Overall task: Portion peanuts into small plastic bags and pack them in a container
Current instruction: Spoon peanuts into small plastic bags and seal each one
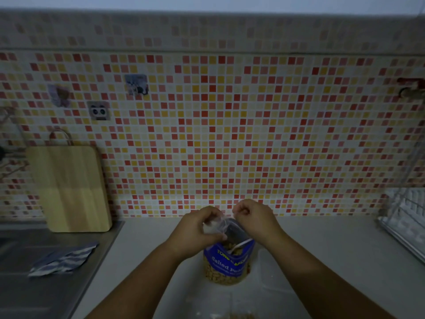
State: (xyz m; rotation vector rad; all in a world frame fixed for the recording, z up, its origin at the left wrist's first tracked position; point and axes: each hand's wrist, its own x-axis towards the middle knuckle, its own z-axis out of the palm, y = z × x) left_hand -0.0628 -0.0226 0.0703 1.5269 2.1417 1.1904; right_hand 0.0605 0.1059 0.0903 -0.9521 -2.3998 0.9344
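cutting board [71, 187]: wood, matt | peanut bag [227, 261]: glossy plastic | sink [34, 284]: metal

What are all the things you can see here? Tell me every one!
Peanut bag: one, blue, open, on the counter in the middle.
Spoon: one, white, standing in the peanut bag.
Small plastic bag: one, clear, held above the peanut bag.
Cutting board: one, wooden, leaning on the tiled wall, left.
Cloth: one, blue-and-white striped, by the sink.
Dish rack: one, white, far right.
Stickers: three, on the wall.
Left hand: holding the small bag.
Right hand: pinching its top.
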